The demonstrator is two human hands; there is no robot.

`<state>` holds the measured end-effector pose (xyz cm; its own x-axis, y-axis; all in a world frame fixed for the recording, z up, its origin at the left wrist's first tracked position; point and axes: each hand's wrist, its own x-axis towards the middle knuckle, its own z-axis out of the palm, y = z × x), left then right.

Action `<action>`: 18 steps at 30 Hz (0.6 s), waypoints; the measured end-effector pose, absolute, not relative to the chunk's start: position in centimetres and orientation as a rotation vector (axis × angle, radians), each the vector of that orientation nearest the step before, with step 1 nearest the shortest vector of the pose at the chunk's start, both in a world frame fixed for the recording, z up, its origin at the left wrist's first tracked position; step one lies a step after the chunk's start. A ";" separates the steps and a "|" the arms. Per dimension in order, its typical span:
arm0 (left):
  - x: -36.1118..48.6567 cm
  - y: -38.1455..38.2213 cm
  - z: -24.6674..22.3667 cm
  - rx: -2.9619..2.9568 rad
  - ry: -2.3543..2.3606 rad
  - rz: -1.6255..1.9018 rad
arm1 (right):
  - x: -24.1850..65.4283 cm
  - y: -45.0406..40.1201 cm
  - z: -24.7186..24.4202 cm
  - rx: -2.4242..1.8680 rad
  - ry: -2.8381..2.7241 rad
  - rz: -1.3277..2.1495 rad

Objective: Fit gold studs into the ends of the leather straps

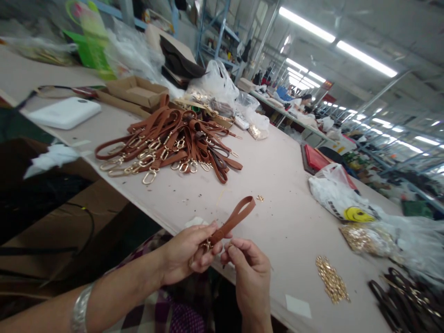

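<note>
A brown leather strap, bent into a loop, points up and to the right over the table's near edge. My left hand is closed round its lower end, where a gold clasp shows between the fingers. Close beside it, my right hand pinches with thumb and forefinger near the strap's end; what it holds is too small to make out. Beyond my hands lies a heap of brown straps with gold clasps. A few tiny gold pieces rest just past the loop.
Small gold parts lie in a pile at right, near dark straps and plastic bags. A white device and a cardboard tray are at the left. A paper piece lies near the front edge.
</note>
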<state>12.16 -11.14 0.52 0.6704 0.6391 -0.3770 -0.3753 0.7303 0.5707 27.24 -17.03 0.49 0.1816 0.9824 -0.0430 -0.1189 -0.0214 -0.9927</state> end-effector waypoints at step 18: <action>13.0 -11.8 -0.5 1.164 0.781 0.573 | 26.7 -17.5 1.7 -1.406 -1.201 1.075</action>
<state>12.95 -11.83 -0.52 0.6137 0.7519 -0.2409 -0.0035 0.3077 0.9515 26.73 -17.55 1.67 0.1265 0.9913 -0.0351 0.1436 -0.0533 -0.9882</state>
